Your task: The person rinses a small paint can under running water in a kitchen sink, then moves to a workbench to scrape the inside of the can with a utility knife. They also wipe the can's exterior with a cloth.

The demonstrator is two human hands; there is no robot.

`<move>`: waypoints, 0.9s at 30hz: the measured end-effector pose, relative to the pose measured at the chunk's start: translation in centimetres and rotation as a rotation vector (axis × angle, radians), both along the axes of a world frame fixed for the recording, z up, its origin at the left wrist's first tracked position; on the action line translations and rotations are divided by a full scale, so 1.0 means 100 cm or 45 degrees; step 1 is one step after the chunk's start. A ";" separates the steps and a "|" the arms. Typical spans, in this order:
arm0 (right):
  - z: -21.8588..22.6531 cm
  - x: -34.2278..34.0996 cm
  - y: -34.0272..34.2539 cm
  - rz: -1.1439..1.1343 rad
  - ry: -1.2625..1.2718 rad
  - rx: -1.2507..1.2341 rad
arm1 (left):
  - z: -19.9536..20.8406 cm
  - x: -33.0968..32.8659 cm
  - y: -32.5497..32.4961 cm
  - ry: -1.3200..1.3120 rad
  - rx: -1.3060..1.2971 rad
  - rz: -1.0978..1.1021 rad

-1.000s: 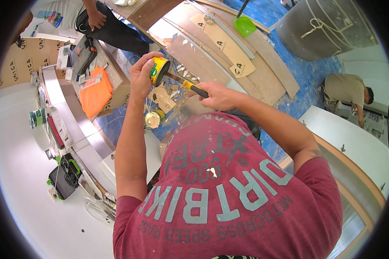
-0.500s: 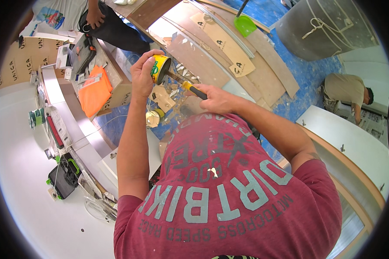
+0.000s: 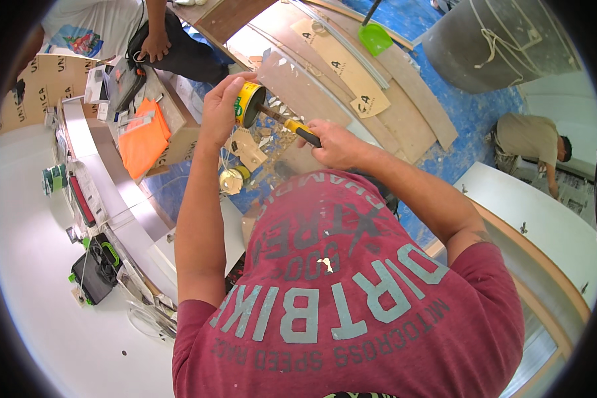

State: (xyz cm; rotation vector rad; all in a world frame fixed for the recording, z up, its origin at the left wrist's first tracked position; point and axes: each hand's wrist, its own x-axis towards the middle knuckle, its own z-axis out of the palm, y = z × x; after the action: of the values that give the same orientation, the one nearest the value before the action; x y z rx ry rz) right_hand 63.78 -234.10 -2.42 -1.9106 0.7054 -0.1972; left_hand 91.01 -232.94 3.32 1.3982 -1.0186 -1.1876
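Note:
My left hand is wrapped round a small yellow-and-green can, tipped on its side with its dark open mouth facing right. My right hand grips what looks like a chisel by its yellow-and-black handle. Its narrow, brownish blade points left and reaches the can's mouth; the tip is hidden there. Below the can, on the littered floor, stands another small container with a pale, stained top. Close to it lies a piece of tan cardboard.
Wooden boards lie on the blue floor covering, with a green dustpan beyond. A big grey bin stands far right. One person stands at far left by an orange cloth; another bends at right.
The can and my left hand have shifted slightly right and tilted. My right hand and the chisel have moved a little right, with the blade still at the can's mouth.

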 end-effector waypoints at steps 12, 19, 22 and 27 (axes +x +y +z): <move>0.038 -0.002 0.003 0.053 -0.024 0.447 | -0.008 0.002 0.001 -0.163 -0.231 -0.096; 0.019 -0.005 0.004 0.053 0.082 0.310 | -0.013 -0.001 0.004 -0.023 -0.292 -0.048; 0.048 -0.011 -0.002 0.103 0.014 0.642 | -0.013 0.000 0.008 -0.013 -0.318 -0.048; 0.026 -0.014 0.006 0.149 -0.127 0.681 | -0.011 0.000 0.007 -0.032 -0.378 -0.068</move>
State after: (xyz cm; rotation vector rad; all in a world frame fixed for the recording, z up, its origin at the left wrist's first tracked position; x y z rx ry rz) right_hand 62.36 -233.51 0.15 -1.4135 0.5128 -0.0231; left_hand 91.00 -232.23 2.18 1.1607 -1.2023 -1.0110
